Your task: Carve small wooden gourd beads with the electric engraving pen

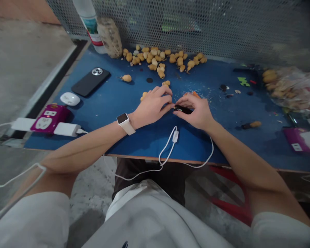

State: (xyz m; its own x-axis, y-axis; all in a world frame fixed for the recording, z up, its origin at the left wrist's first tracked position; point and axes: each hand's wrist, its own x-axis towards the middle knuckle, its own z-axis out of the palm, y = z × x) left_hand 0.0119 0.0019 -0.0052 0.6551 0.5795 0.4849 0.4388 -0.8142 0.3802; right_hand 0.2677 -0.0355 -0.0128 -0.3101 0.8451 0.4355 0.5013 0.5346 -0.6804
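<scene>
Left grip point(153, 106) and right grip point(196, 112) are closed to a fingertip pinch on a small black piece point(182, 110), its exact kind unclear, held mid-desk. Risk: a slip could drop it among the crumbs point(204, 93) on the blue desk point(144, 148), or the white cable point(175, 136) just below the grip could snag it. Far right of the grip, a clear plastic bag point(291, 90) holds tan gourd-shaped pods point(155, 58) like those loose ahead.

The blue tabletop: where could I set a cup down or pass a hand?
Bare blue tabletop lies between the black phone and the left hand, and right of the right hand, below the plastic bag. It is crowded along the far edge, among tan nut-like pieces, and around the small black object at the hands.
</scene>
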